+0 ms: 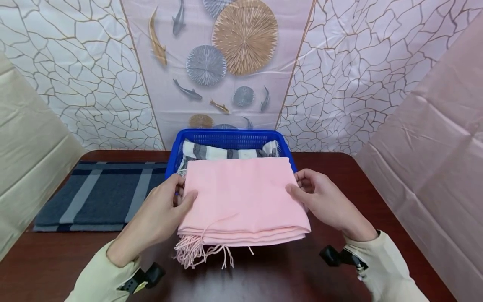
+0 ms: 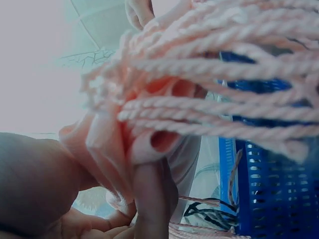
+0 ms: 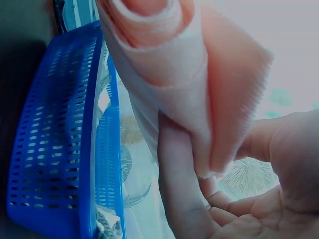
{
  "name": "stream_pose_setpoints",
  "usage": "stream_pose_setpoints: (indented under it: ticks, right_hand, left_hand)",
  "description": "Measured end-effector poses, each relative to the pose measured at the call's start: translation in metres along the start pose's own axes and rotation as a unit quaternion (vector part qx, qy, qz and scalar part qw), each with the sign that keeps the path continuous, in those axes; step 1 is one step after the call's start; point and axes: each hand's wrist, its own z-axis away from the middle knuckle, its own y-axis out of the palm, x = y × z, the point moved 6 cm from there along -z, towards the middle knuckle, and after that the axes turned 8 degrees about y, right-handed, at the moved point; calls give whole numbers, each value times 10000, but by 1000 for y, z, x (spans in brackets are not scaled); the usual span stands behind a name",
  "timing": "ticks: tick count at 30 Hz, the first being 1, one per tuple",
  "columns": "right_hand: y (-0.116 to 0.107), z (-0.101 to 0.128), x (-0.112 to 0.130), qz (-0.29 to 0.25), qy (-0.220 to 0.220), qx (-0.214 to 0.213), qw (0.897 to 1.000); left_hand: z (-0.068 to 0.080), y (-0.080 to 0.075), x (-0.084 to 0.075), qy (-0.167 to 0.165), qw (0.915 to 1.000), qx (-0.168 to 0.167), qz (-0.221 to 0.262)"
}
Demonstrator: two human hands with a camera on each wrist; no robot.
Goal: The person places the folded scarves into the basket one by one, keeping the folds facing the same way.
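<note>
Both hands hold a folded pink scarf (image 1: 241,193) by its two sides, raised in front of and partly over a blue basket (image 1: 230,133). My left hand (image 1: 158,209) grips the left edge, its thumb on top and the fingers curled beneath. On the opposite edge my right hand (image 1: 324,197) pinches the folded layers the same way. Twisted fringe (image 1: 190,251) hangs from the scarf's front left corner; it fills much of the left wrist view. The right wrist view shows the rolled layers of pink cloth (image 3: 174,74) between thumb and fingers.
Inside the basket lies a white and grey striped cloth (image 1: 215,153), partly hidden by the pink scarf. A folded dark blue-grey cloth with pale stripes (image 1: 105,197) rests at left on the brown table (image 1: 328,268). Patterned fabric (image 1: 339,63) hangs behind, with plain drapes on both sides.
</note>
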Motion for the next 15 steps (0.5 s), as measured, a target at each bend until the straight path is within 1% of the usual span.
stream_pose_setpoints:
  ticks: [5, 10, 15]
  right_hand:
    - [-4, -5, 4, 41, 22, -23, 10000]
    - [-7, -10, 6, 35, -16, -46, 10000]
    - [-8, -19, 5, 21, 38, -41, 10000]
  left_hand:
    - [-10, -2, 0, -5, 10000, 62, -7]
    - [-22, -1, 5, 10, 9998, 137, -124]
    - [-29, 0, 10, 30, 9996, 136, -252]
